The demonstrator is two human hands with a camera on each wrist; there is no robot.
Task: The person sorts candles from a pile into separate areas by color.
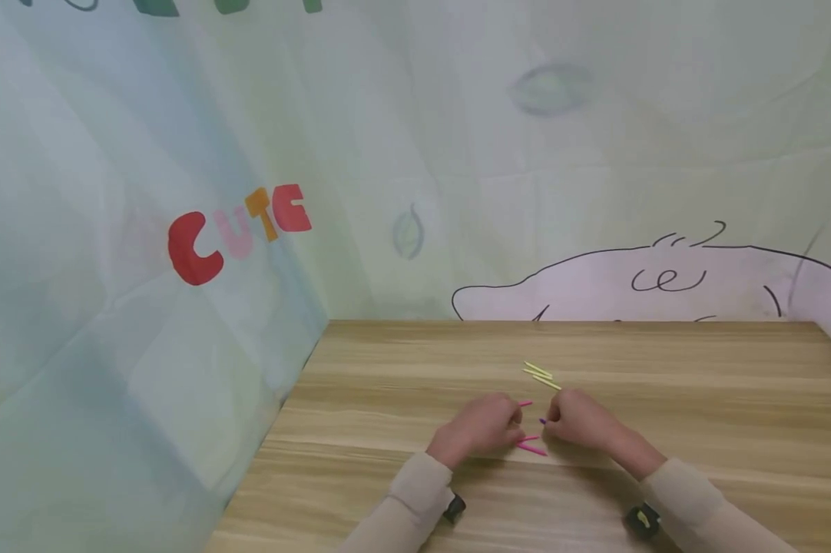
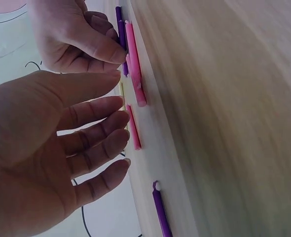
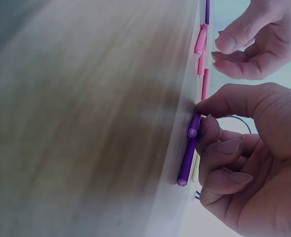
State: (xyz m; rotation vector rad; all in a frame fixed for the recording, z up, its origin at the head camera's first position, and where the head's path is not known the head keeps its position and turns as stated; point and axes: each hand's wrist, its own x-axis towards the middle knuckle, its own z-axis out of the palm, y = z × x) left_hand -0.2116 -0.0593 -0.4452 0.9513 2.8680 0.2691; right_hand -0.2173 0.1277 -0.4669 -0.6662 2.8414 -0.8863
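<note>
Thin wicked sticks, like small birthday candles, lie on a wooden table. My left hand point(image 1: 485, 422) is beside the pink candles point(image 1: 533, 449); its fingers are loosely bent and spread, with nothing held in the left wrist view. Across from it, my right hand point(image 1: 584, 418) pinches a purple candle point(image 3: 195, 120) between thumb and index fingertip, low at the tabletop. Another purple candle point(image 3: 187, 163) lies right under its end. One more purple candle point(image 2: 160, 210) rests nearer the little-finger side of my left hand. Part of the pink candles is hidden behind my left fingers.
Several yellow candles point(image 1: 540, 373) lie just beyond my right hand. The wood-grain table point(image 1: 360, 369) meets a printed cloth backdrop point(image 1: 360, 153) at its far and left edges. Dark wrist devices point(image 1: 642, 521) hang under both sleeves.
</note>
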